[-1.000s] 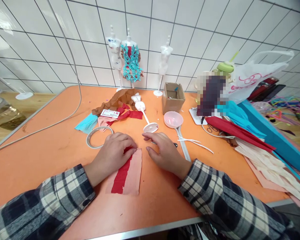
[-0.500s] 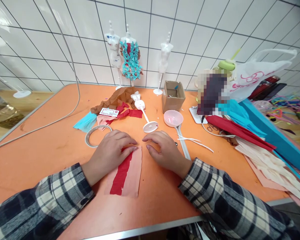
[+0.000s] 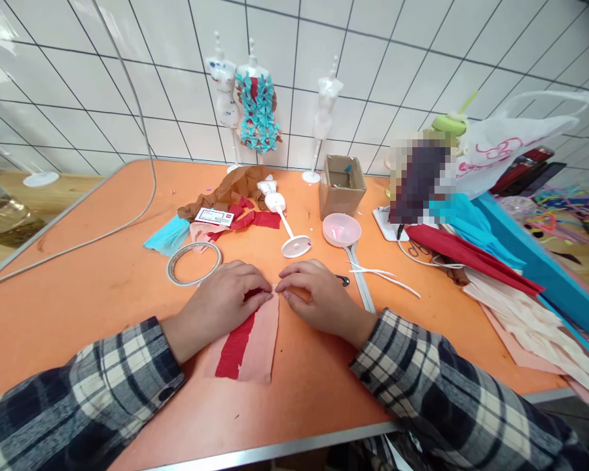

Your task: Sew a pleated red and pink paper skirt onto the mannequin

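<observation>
A pink crepe paper sheet [image 3: 261,340] lies on the orange table [image 3: 103,294] in front of me, with a red crepe strip [image 3: 233,343] laid along it. My left hand [image 3: 220,304] rests palm down on the sheet's far end, fingers together pressing the red strip. My right hand [image 3: 314,294] sits just right of it, fingertips pinched at the sheet's top right corner. Both hands nearly touch at the fingertips.
A tape roll [image 3: 192,263], a fallen white mannequin stand [image 3: 285,226], paper scraps [image 3: 235,196], a cardboard box [image 3: 342,186] and a pink bowl [image 3: 341,230] lie beyond. Three small mannequins [image 3: 258,111] stand by the tiled wall. Stacked crepe paper [image 3: 495,261] fills the right side.
My right hand has slid left until its fingertips meet the sheet's top right corner beside the left hand. The left hand stays on the paper.
</observation>
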Motion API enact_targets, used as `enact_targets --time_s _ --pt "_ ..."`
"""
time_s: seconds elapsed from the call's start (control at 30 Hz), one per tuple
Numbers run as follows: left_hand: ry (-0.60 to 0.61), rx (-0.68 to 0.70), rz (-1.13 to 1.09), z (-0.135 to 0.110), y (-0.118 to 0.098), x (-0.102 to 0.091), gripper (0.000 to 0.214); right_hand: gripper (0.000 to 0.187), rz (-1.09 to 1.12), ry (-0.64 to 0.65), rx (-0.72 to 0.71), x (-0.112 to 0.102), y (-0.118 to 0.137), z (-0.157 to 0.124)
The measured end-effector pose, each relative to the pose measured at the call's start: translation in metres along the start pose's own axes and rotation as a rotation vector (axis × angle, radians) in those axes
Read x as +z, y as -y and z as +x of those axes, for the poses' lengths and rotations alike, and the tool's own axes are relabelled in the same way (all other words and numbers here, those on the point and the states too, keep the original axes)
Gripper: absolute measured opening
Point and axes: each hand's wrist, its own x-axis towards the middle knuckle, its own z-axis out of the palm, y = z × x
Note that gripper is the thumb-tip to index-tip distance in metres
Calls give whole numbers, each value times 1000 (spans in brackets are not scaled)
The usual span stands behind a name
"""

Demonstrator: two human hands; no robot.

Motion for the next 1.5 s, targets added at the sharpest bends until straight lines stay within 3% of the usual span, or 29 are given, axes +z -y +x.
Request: enact_targets --time_s 0.73,1.03,1.23,1.5 --pt "-2 26 15 1 0 0 16 29 -152 156 49 3 -6 -1" --pt "-13 199 232 -1 -8 -10 27 40 -430 275 -12 -7 9 -5" --pt "25 206 294 -1 -13 -12 24 47 -264 253 70 -6 -6 -5" --pt "16 189 200 -2 -12 -11 25 35 -140 144 57 -5 -10 -2"
